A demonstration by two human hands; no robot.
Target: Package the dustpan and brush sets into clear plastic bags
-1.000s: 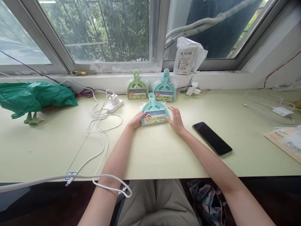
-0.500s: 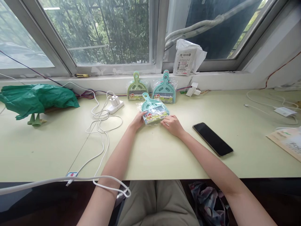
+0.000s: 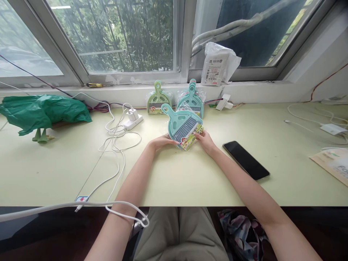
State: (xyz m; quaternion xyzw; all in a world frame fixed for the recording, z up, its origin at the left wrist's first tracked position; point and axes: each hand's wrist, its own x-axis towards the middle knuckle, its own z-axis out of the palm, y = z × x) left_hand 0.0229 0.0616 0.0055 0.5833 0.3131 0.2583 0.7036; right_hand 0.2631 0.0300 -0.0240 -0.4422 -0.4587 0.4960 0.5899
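Between my hands is a teal dustpan and brush set (image 3: 181, 125) in clear wrap with a printed label, its handle tilted up to the left. My left hand (image 3: 164, 140) is closed on its lower left edge, the thumb lying along the front. At the lower right, my right hand (image 3: 205, 141) grips the label corner between thumb and fingers. Behind it, against the sill wall, stand a green dustpan set (image 3: 158, 98) and a stack of teal dustpan sets (image 3: 193, 95), the stack partly hidden by the held one.
A black phone (image 3: 246, 160) lies right of my right arm. White cables (image 3: 121, 148) and a power strip (image 3: 133, 121) are on the left; one cable crosses my left forearm. A green plastic bag (image 3: 46, 110) sits far left, a white-wrapped package (image 3: 217, 67) on the sill.
The held dustpan set has turned clockwise and been tipped more upright toward me. My right hand has moved slightly right and up, now gripping its label corner.
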